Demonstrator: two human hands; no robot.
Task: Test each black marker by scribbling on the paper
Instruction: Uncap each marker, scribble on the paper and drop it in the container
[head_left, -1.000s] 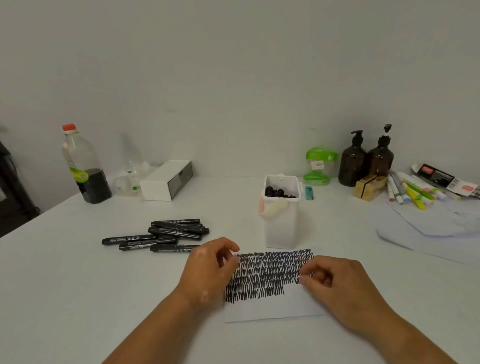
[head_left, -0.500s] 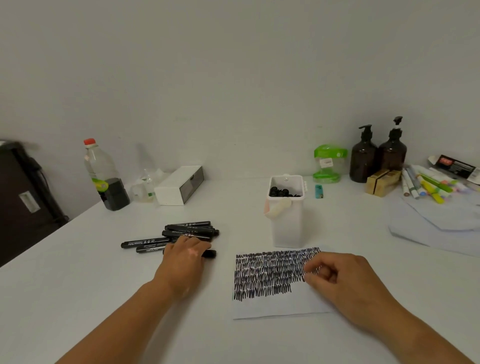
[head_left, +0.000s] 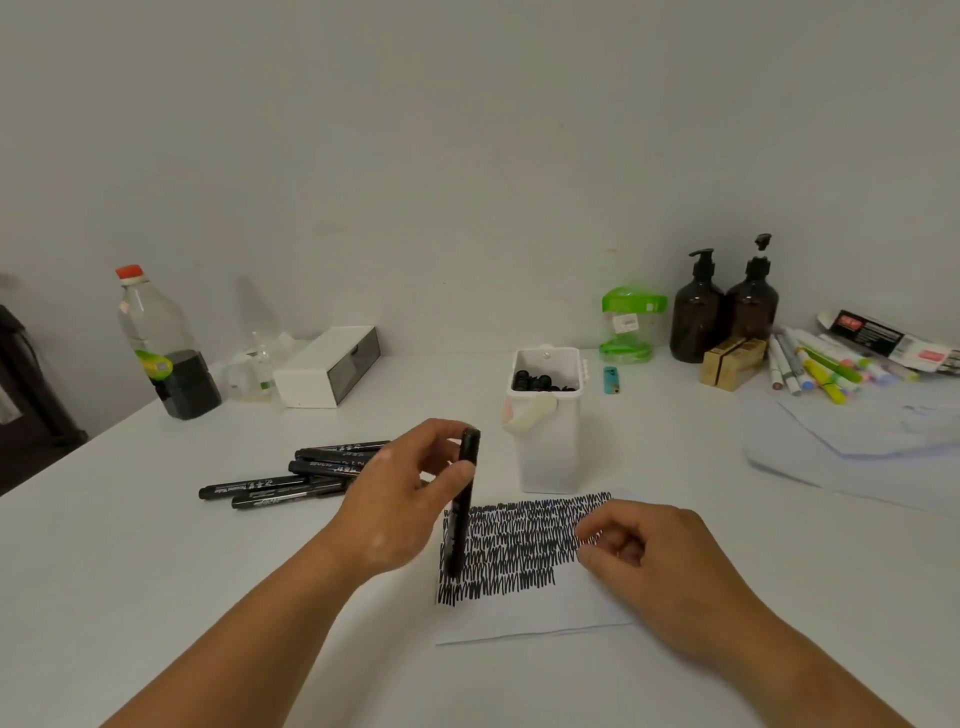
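Note:
My left hand (head_left: 400, 499) holds a black marker (head_left: 462, 514) nearly upright over the left edge of the paper (head_left: 545, 608). Rows of black scribbles (head_left: 519, 545) cover the upper part of the sheet. My right hand (head_left: 649, 561) rests on the paper's right side with its fingers curled; nothing shows in its grip. Several more black markers (head_left: 291, 478) lie in a loose pile on the table to the left. A white tub (head_left: 545, 441) behind the paper holds several black markers or caps.
A bottle with dark liquid (head_left: 161, 348) and a white box (head_left: 327, 364) stand at the back left. At the back right are two brown pump bottles (head_left: 722, 312), a green container (head_left: 628, 322), coloured markers (head_left: 821, 369) and loose papers (head_left: 857, 436).
My left hand went from the paper to the marker pile, picked up one black marker and brought it back over the paper's left edge. My right hand stayed on the paper.

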